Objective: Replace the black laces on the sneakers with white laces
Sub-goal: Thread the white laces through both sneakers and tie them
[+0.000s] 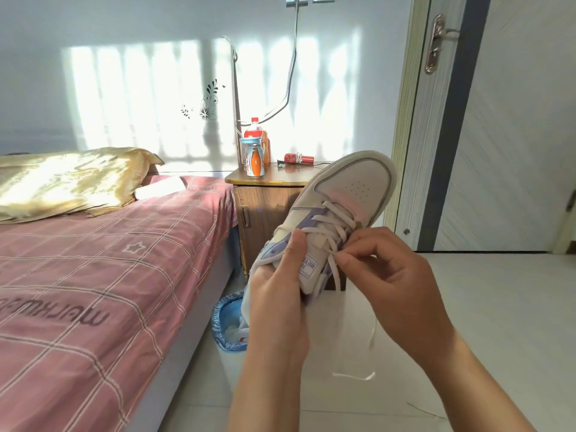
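Pastel leather sneaker [349, 194] mostly relaced; R hand [396, 285] pinches flat white lace [335, 241] nr tongue, L hand [277, 294] grips sneaker; top eyelets left.

**One head-worn view, forward and down over the hands**

A single wide-angle camera on the person's head looks forward and down, close above the left hand [277, 294] gripping the sneaker [336, 219]. Beyond that grip lies the nightstand [265, 194], left of it the bed [103, 260], right of it the door [514, 126]. Straight edges bow near the frame borders.
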Tool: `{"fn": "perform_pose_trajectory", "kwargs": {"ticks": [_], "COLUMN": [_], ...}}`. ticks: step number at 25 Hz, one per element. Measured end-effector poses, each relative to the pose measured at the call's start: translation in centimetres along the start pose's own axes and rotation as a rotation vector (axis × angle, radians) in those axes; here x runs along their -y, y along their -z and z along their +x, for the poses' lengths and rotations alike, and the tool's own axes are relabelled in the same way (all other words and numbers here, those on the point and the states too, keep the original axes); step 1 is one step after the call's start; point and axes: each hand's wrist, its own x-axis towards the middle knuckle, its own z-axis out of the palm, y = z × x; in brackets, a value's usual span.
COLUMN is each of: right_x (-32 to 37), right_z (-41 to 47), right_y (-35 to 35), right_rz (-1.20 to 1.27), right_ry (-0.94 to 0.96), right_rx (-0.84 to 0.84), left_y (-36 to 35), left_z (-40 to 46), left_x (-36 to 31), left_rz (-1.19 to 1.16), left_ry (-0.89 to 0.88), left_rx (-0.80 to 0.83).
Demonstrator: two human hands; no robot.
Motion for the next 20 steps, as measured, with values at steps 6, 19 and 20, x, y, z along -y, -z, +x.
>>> {"fn": "perform_pose_trajectory", "kwargs": {"ticks": [6,19,20], "right_x": [-0.2,-0.5,-0.7], "right_z": [-0.2,0.6,0.5], "right_y": [-0.1,2.4,2.3], "right_rz": [-0.114,-0.701,-0.650], "right_ry": [0.131,0.375,0.344], "right_rx": [-0.058,-0.054,-0.028], "left_y": [-0.7,0.6,0.6], "left_z": [-0.6,-0.6,-0.6], "left_x": [0.6,0.8,0.7], "left_rz": [0.110,0.583,0.587], "left_ry": [-0.057,-0.124,-0.074], "left_rx": [-0.061,0.103,0.095]}}
